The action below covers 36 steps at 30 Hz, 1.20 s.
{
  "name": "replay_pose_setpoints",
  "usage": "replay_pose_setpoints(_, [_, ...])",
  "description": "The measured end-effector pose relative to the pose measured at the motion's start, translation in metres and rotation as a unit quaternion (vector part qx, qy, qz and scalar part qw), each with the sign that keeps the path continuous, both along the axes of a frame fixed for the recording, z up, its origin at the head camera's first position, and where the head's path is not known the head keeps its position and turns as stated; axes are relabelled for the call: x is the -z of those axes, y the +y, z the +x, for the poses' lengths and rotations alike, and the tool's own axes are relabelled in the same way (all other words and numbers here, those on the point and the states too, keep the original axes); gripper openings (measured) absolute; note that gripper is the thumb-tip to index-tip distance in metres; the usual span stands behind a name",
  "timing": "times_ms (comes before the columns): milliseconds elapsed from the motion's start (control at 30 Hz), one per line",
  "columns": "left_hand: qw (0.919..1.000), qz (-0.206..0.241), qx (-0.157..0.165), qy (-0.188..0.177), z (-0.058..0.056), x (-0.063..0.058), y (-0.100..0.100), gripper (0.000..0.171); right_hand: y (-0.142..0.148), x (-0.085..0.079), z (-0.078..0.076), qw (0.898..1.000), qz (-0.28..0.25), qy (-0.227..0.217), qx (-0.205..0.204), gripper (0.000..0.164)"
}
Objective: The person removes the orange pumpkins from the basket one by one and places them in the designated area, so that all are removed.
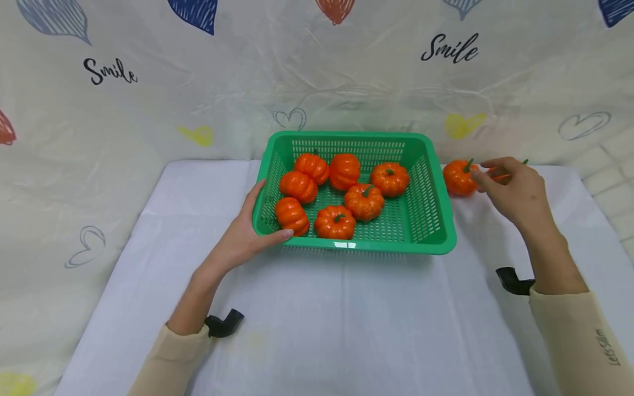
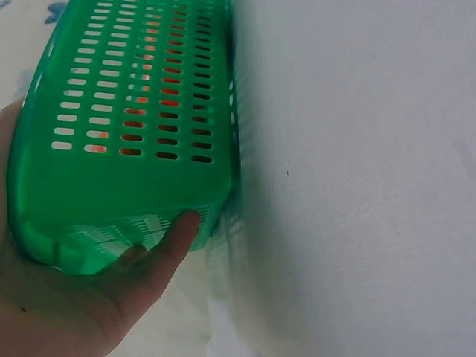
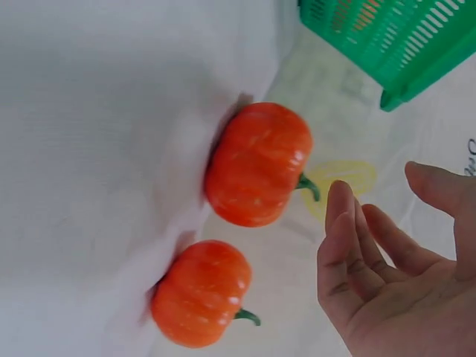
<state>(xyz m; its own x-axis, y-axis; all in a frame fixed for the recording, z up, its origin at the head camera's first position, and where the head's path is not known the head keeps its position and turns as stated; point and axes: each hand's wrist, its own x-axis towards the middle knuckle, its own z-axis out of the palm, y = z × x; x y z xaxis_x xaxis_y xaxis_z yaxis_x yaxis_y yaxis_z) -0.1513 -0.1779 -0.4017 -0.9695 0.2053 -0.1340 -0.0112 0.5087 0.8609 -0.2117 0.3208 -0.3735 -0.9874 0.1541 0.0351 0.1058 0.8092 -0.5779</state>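
My left hand (image 1: 242, 234) grips the left end of a green plastic basket (image 1: 354, 246), with the thumb on the front rim; in the left wrist view its fingers lie along the basket's outer wall. Several small orange pumpkins (image 1: 364, 202) lie inside, mostly toward the left and middle. Right of the basket, my right hand (image 1: 517, 190) hovers with fingers loosely bent and nothing in them. Close to its fingertips stands an orange pumpkin (image 3: 259, 165) with a green stem. A second pumpkin (image 3: 202, 294) stands beside it, mostly covered by the hand in the head view.
A white cloth (image 1: 317, 319) covers the table. Behind it hangs a pale sheet (image 1: 346, 66) printed with leaves, hearts and the word Smile. A black strap piece (image 1: 225, 323) sticks out at the left wrist, another black piece (image 1: 514, 281) at the right.
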Motion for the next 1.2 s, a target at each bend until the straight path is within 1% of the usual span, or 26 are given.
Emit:
replay_pose_setpoints(167, [1.0000,0.004,0.000,0.003,0.000,0.001,0.000,0.114,-0.009,-0.009,0.003,1.000,-0.007,0.011,-0.006,0.064])
replay_pose_setpoints(433, [0.9999,0.009,0.002,0.006,-0.001,-0.001,0.000,0.114,-0.019,-0.016,0.007,0.999,-0.018,0.029,-0.038,0.053])
replay_pose_setpoints(600, [1.0000,0.006,-0.001,0.001,0.001,-0.001,0.000,0.114,-0.024,-0.019,0.012,0.997,-0.019,0.045,-0.059,0.051])
replay_pose_setpoints(733, [1.0000,0.006,-0.003,0.002,0.002,-0.002,0.000,0.114,-0.029,-0.023,0.016,0.995,-0.040,0.061,-0.075,0.046])
replay_pose_setpoints(833, [0.9999,0.010,-0.001,0.004,0.002,-0.002,0.000,0.114,-0.034,-0.025,0.019,0.993,-0.054,0.057,-0.087,0.044])
replay_pose_setpoints(967, [0.9999,0.010,0.000,0.002,0.003,-0.002,-0.001,0.114,-0.042,-0.028,0.023,0.992,-0.062,0.051,-0.102,0.042])
replay_pose_setpoints(1200, [1.0000,0.006,-0.001,0.003,0.003,-0.003,0.000,0.114,-0.055,-0.035,0.031,0.988,-0.073,0.057,-0.125,0.041])
